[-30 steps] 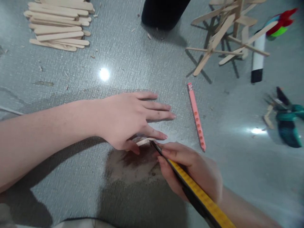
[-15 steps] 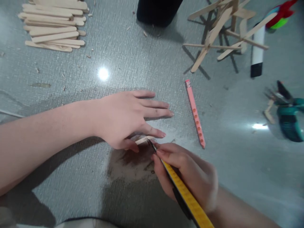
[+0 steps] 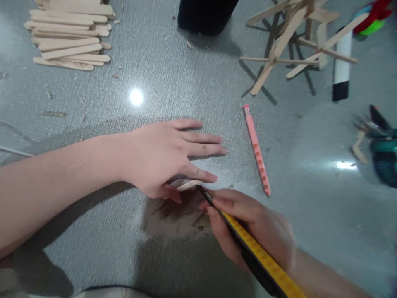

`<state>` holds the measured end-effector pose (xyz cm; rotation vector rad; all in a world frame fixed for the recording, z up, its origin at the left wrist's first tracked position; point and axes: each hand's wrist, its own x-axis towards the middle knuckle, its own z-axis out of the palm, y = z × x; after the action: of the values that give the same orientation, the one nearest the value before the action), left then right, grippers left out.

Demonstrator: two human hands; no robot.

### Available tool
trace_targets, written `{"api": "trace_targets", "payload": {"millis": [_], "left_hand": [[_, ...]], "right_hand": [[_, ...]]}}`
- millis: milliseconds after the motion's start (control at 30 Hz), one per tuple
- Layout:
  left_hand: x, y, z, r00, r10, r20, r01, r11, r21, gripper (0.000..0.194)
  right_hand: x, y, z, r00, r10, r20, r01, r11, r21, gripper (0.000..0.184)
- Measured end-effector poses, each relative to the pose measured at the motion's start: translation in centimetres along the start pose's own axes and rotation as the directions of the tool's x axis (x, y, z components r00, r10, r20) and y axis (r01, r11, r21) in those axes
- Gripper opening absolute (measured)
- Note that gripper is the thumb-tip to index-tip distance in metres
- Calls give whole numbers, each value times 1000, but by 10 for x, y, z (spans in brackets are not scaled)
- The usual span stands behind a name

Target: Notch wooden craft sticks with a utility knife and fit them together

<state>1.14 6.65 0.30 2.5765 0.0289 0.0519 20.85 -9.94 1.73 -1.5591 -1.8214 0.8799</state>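
Fingers spread and flat on the table, my left hand (image 3: 164, 153) pins a small wooden craft stick (image 3: 187, 186) under its thumb and index finger. Part of that stick is hidden beneath the hand, and small dark marks show on its bare end. My right hand (image 3: 248, 223) is closed around a yellow and black utility knife (image 3: 263, 260), which slants down to the lower right. The dark blade tip is at the stick's exposed end; whether it touches the wood I cannot tell.
Craft sticks (image 3: 70, 39) lie piled at upper left. A black container (image 3: 206, 14) and a stick-built frame (image 3: 279, 41) stand at the back. A pink pencil (image 3: 257, 151) lies right of my left hand. Beyond are a white tube (image 3: 343, 62) and a teal-handled tool (image 3: 384, 159).
My right hand and the utility knife have shifted slightly right and down, the blade tip drawing a little along the stick's end. My left hand has stayed nearly still.
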Motion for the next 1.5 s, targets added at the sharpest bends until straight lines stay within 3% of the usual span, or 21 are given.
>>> {"api": "trace_targets", "payload": {"millis": [100, 233, 533, 767, 967, 1267, 1500], "left_hand": [[0, 0, 0, 1000, 4, 0, -4, 1000, -2, 62], [0, 0, 0, 1000, 10, 7, -10, 1000, 14, 63], [1, 1, -2, 998, -5, 70, 1, 999, 49, 62], [0, 0, -5, 1000, 3, 12, -3, 1000, 25, 62], [0, -1, -5, 999, -10, 48, 8, 999, 36, 62], [1, -2, -3, 999, 5, 34, -6, 999, 41, 64], [1, -1, -2, 999, -3, 33, 1, 999, 43, 61]], "right_hand": [[5, -2, 3, 988, -126, -89, 124, 992, -31, 32], [7, -3, 7, 978, -184, -100, 181, 983, -37, 37], [-7, -8, 14, 989, -98, -113, 86, 990, -108, 23], [-8, -5, 11, 985, -134, -113, 121, 986, -110, 25], [5, -1, 7, 975, -183, -123, 179, 983, -43, 33], [7, -1, 7, 983, -131, -131, 127, 991, -37, 29], [4, -2, 13, 976, -177, -126, 167, 982, -86, 25]]}}
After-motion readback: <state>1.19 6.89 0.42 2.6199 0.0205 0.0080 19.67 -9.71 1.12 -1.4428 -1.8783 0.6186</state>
